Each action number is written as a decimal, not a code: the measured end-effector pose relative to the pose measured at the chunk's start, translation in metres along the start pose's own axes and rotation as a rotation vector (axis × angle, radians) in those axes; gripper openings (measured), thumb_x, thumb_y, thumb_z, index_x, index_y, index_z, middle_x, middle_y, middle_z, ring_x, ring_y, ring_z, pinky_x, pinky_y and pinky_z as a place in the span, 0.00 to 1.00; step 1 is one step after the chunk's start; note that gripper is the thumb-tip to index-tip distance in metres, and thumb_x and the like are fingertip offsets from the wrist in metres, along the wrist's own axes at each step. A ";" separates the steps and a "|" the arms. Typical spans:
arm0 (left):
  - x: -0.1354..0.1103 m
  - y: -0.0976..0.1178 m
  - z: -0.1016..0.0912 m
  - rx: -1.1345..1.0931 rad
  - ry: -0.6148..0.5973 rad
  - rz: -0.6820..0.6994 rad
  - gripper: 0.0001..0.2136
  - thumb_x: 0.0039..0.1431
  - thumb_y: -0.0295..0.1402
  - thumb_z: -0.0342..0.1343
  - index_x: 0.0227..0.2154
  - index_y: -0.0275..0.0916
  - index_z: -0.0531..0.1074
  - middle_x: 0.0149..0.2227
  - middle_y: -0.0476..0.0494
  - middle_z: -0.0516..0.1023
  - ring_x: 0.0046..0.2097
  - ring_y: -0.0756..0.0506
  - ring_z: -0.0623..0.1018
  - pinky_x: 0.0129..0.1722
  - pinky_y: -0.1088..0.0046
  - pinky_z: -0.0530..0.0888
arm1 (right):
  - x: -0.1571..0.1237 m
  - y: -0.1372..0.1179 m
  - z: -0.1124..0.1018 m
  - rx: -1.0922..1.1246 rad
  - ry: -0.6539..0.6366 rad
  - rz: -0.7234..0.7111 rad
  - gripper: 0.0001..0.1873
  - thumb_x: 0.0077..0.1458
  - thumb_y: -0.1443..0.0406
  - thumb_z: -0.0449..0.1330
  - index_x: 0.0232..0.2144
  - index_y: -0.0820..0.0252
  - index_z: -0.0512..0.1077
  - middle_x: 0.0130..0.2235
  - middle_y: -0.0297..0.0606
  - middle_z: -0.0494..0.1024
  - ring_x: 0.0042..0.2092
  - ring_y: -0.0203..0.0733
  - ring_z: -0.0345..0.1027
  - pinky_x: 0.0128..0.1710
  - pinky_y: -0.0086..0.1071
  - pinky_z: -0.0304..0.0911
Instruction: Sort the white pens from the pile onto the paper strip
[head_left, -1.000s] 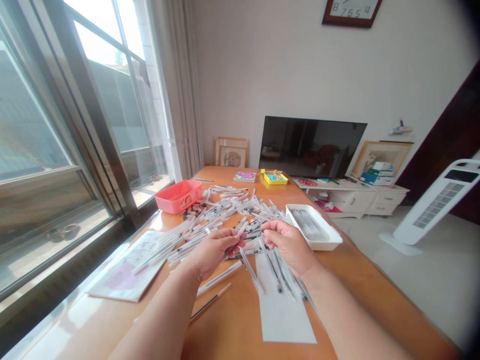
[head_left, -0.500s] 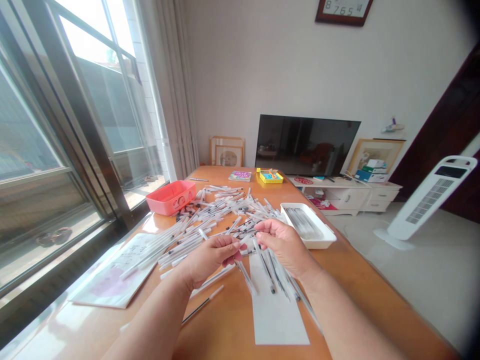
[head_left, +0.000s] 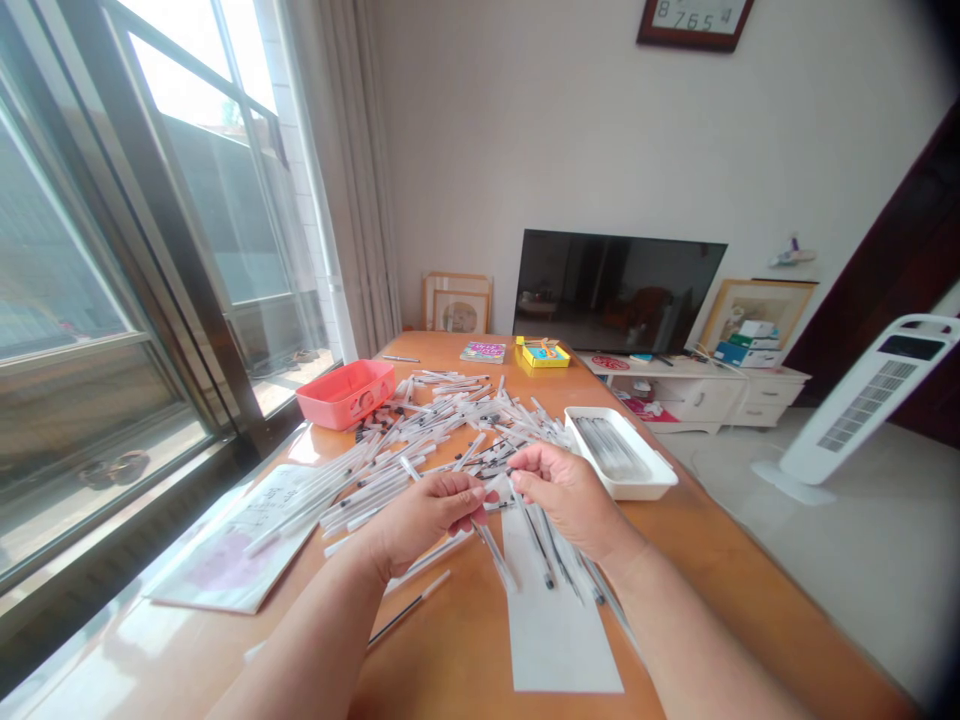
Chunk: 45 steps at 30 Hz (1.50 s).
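My left hand (head_left: 439, 508) is closed in a pinch above the near side of a pen pile. A clear pen (head_left: 495, 558) slants down from under its fingers, and a whitish pen end shows behind the knuckles. My right hand (head_left: 555, 485) pinches a small dark-tipped pen part (head_left: 512, 470), mostly covered by the fingers. The fingertips of both hands are close together but apart. Below my right hand, several clear pens with black caps (head_left: 549, 580) lie across a white paper strip (head_left: 566, 650). The loose heap of clear pens (head_left: 442, 410) spreads beyond both hands.
A white tray (head_left: 660, 485) holding pens stands at right. The pink bin (head_left: 337, 405) sits at back left, beside dark caps. A booklet (head_left: 232, 560) lies at left under some pens. Farther back are a yellow box (head_left: 546, 355) and a small colourful book (head_left: 482, 352).
The view has shifted slightly. My left fingertips have closed over the pale piece that showed between my hands, and a small gap separates them from my right hand.
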<state>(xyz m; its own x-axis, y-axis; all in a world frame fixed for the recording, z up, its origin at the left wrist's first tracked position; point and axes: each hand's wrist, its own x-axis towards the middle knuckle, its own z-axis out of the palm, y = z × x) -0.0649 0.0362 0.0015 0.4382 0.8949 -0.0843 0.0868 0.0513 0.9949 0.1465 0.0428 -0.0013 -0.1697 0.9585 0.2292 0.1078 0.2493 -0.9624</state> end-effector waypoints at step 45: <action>0.001 -0.005 -0.002 0.141 -0.075 0.044 0.20 0.59 0.50 0.58 0.33 0.34 0.76 0.30 0.46 0.74 0.31 0.50 0.66 0.34 0.73 0.63 | -0.004 0.002 0.000 -0.217 -0.091 0.046 0.14 0.61 0.54 0.57 0.31 0.58 0.69 0.27 0.31 0.72 0.29 0.35 0.63 0.28 0.29 0.59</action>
<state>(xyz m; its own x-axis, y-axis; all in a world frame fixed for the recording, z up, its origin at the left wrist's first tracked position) -0.0662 0.0378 -0.0035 0.5092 0.8592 -0.0500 0.1884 -0.0545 0.9806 0.1471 0.0392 -0.0039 -0.2467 0.9554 0.1626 0.3235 0.2393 -0.9155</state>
